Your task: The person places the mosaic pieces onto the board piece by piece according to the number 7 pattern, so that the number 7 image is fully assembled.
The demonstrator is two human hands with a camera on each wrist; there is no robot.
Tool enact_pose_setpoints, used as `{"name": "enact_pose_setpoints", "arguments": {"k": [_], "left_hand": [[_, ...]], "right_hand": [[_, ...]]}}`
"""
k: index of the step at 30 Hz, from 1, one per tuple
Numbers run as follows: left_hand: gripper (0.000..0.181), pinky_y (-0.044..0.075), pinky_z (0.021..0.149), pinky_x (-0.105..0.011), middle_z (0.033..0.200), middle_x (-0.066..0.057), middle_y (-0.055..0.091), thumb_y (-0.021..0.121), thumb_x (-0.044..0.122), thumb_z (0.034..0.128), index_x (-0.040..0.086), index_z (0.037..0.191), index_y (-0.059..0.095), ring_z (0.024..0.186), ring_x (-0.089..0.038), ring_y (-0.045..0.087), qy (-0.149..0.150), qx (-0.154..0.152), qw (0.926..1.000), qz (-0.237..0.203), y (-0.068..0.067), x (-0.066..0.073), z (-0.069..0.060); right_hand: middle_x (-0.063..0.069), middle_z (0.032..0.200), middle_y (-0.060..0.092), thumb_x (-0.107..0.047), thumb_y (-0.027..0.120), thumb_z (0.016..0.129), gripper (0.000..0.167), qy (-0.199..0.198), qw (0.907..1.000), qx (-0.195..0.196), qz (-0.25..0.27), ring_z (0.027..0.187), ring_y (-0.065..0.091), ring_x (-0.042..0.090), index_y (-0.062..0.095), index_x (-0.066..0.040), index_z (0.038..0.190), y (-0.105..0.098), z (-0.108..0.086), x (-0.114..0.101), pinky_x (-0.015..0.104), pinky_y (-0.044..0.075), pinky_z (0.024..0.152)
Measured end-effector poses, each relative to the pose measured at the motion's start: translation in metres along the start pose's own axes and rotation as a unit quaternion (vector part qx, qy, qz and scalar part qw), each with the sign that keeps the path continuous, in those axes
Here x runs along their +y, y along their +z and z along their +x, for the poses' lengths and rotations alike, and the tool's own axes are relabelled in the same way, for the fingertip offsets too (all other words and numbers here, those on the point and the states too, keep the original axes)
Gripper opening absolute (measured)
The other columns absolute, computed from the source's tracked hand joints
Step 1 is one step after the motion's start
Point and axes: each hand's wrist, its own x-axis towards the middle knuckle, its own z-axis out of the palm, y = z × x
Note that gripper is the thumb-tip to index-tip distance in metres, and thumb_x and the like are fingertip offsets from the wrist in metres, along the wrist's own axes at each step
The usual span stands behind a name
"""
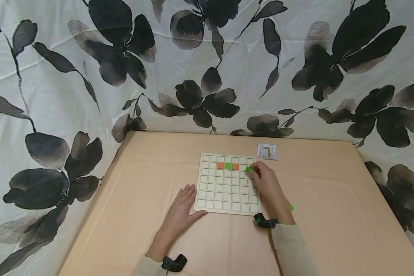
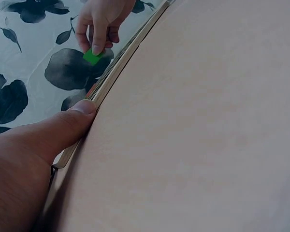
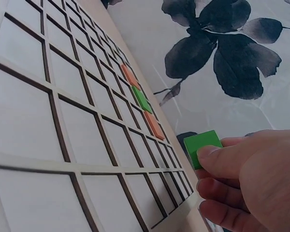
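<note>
A white gridded board [image 1: 227,188] lies on the table, with an orange tile [image 1: 220,165], a green tile [image 1: 227,166] and a second orange tile [image 1: 235,166] side by side in one row near its far edge. My right hand [image 1: 267,184] pinches another green square tile [image 3: 201,140] between thumb and fingers, held above the board's right side. At the near left corner my left hand [image 1: 181,211] rests with its fingers extended along the board. In the left wrist view its thumb [image 2: 83,107] touches the board's edge.
A small card [image 1: 267,151] with a printed grid pattern lies beyond the board's far right corner. Part of a green piece [image 1: 291,207] shows beside my right forearm. A floral cloth [image 1: 248,76] hangs behind the wooden table [image 1: 331,214].
</note>
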Motion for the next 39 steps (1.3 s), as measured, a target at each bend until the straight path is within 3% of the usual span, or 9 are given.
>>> {"name": "enact_pose_setpoints", "arguments": {"k": [8,27,39], "left_hand": [[0.089,0.02,0.13,-0.038,0.156,-0.014,0.043,0.071,0.059,0.0846,-0.002,0.145,0.048,0.151,-0.028,0.033,-0.004,-0.003,1.0,0.002,-0.001,0.001,0.0],[0.089,0.02,0.13,-0.039,0.155,-0.014,0.046,0.07,0.06,0.0848,-0.002,0.145,0.049,0.151,-0.028,0.034,-0.002,-0.004,1.0,-0.001,0.001,0.0,0.002],[0.089,0.02,0.13,-0.039,0.155,-0.014,0.045,0.07,0.059,0.0848,-0.002,0.146,0.048,0.151,-0.028,0.033,-0.002,-0.004,1.0,-0.004,0.001,-0.001,0.002]], "right_hand": [[0.008,0.105,0.064,-0.015,0.06,0.101,0.021,0.0,1.0,-0.008,0.005,0.091,0.056,0.023,0.059,-0.008,0.121,0.005,0.001,-0.003,0.033,0.052,0.078],[0.008,0.1,0.065,-0.014,0.061,0.1,0.019,-0.046,0.9988,-0.012,-0.009,0.084,0.056,0.02,0.064,-0.007,0.118,0.021,0.007,-0.004,0.031,0.051,0.072],[0.007,0.102,0.065,-0.015,0.062,0.1,0.02,-0.04,0.9986,-0.023,-0.026,0.086,0.056,0.021,0.064,-0.008,0.118,0.028,0.01,-0.007,0.034,0.053,0.077]]}}
